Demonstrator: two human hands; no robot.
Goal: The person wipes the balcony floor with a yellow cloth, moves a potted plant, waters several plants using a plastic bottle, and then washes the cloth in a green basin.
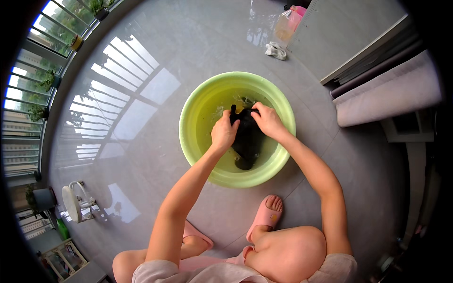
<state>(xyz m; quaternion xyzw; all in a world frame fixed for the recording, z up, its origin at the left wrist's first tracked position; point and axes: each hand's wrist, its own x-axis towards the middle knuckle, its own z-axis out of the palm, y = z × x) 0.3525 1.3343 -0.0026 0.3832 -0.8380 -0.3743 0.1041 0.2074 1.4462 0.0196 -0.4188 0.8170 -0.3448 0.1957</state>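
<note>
A light green plastic basin [237, 182] holding water stands on the floor in front of me. A black cloth item [247, 136] lies partly under the water, its upper part raised between my hands. My left hand [225, 130] pinches its left edge between thumb and fingers, and a small black end sticks up above the grip. The upper right edge of the cloth is held by my right hand [267, 119], fingers bent over it. Small splashes and ripples show just beyond the cloth. What the cloth is exactly cannot be told.
Grey glossy floor tiles [159, 198] surround the basin. Beyond it lie a crumpled white cloth [276, 51] and a clear plastic bag [285, 26]. A small white stool [72, 204] stands at left, near potted plants by barred windows. Grey fabric [385, 90] hangs at right. My pink slippers [266, 215] are near the basin.
</note>
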